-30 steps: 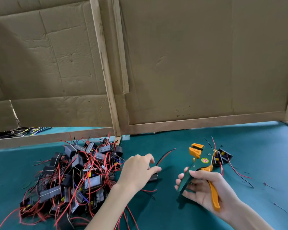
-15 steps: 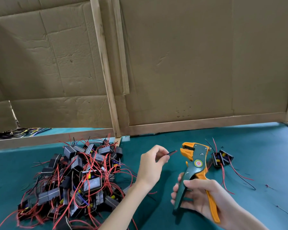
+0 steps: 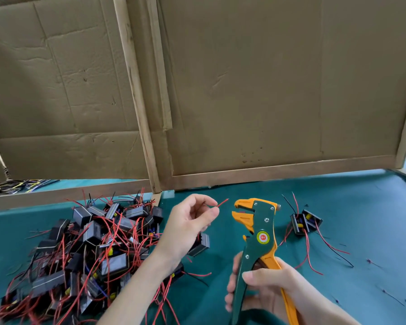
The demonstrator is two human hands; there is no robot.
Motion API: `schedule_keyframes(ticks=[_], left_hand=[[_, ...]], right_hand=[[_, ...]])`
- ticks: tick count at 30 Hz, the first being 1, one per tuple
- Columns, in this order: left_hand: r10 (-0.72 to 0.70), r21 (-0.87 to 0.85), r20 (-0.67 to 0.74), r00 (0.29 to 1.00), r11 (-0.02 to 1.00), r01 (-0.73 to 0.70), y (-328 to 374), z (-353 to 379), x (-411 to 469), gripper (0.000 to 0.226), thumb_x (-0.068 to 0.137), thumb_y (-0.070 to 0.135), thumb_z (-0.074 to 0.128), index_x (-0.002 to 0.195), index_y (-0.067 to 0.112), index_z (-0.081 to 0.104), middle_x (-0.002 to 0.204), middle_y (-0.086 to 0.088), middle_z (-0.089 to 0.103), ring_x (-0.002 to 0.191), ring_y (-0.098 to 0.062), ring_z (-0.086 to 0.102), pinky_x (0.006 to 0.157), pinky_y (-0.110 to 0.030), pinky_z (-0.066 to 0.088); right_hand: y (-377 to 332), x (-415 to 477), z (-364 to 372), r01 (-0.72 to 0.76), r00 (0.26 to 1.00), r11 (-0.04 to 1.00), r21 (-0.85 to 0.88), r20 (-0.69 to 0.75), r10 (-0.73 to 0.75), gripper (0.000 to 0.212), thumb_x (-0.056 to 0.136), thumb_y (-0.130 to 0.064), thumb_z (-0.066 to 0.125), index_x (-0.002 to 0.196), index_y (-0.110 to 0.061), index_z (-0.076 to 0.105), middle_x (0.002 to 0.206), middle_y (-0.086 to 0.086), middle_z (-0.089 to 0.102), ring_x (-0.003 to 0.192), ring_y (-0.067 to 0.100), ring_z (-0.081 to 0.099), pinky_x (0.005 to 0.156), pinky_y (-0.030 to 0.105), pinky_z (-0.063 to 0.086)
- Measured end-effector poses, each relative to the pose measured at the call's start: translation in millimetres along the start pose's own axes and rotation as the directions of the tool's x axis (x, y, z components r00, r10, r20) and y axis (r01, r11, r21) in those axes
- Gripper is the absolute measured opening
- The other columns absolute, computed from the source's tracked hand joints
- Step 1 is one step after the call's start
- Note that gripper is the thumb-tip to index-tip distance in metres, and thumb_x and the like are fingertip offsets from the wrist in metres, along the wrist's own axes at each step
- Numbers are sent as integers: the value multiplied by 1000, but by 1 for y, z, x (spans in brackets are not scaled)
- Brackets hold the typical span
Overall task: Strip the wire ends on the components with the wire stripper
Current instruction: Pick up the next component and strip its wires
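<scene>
My left hand [image 3: 190, 221] is raised above the table and pinches a red wire [image 3: 222, 202] between thumb and fingers, its free end pointing right. A black box component [image 3: 198, 245] hangs from that wire just below the hand. My right hand [image 3: 265, 289] grips the handles of a green and orange wire stripper [image 3: 256, 231], held upright. Its orange jaws face left, open, a short gap from the wire tip. A big heap of black components with red wires [image 3: 92, 249] lies at the left.
Two components with red and black wires [image 3: 305, 222] lie on the green table cover [image 3: 361, 207] to the right of the stripper. Small wire scraps dot the cover at right. Cardboard panels in wooden frames [image 3: 244, 90] wall off the back.
My left hand has lifted a component off the table by its wire and holds the wire end out toward the stripper. My right hand has stood the stripper upright and brought it nearer.
</scene>
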State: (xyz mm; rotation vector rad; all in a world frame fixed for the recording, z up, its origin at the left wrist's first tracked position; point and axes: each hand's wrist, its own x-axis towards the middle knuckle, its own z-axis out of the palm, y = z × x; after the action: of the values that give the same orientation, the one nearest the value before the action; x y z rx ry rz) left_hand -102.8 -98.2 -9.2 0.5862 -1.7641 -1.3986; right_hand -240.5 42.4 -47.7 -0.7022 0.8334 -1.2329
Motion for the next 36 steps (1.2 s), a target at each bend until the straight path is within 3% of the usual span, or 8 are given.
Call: schedule_keyframes(ticks=[4,9,12,19,27,36], left_hand=[[-10,-52,6,1000,999,10,13,-13,-5,14,74,26,70,81,14,71,61,7,53,57,-9,41,56,-17,37],[-7,53,80,997,999,3,21,-15,-10,7,81,16,71,74,18,71,63,15,62,59,4,51,58,-9,40],[-31,68,107,994,997,24,24,-17,-13,11,73,30,71,73,20,72,65,12,61,61,1,50,58,-11,41],[-80,135,211,974,989,52,31,-17,-14,16,77,37,77,72,22,73,62,6,48,59,-8,33,54,-18,33],[-127,74,263,956,991,111,38,-16,-17,17,71,41,76,72,24,74,61,8,47,58,-8,33,53,-15,32],[-148,131,269,952,985,116,39,-24,-15,17,66,39,75,68,22,74,55,7,50,51,-5,36,49,-10,31]], right_hand=[[1,-1,1,17,999,998,-60,48,-14,25,65,-3,76,88,3,69,87,32,63,82,46,65,79,54,53],[1,-3,3,66,995,984,-164,88,-52,20,72,-6,76,90,-2,69,89,30,65,86,44,66,84,54,52],[1,-6,5,102,990,973,-205,112,-80,16,75,-7,74,91,-7,70,90,27,67,87,42,66,88,54,51],[-3,-11,10,103,990,963,-251,124,-74,21,73,-4,71,93,-1,66,88,26,66,86,42,65,85,49,52],[-5,-14,14,125,987,952,-281,129,-92,15,76,-6,72,91,-5,68,88,26,65,84,41,65,81,47,53],[-6,-15,12,119,990,932,-342,116,-84,20,79,-13,75,95,-6,65,90,25,67,86,41,65,81,42,52]])
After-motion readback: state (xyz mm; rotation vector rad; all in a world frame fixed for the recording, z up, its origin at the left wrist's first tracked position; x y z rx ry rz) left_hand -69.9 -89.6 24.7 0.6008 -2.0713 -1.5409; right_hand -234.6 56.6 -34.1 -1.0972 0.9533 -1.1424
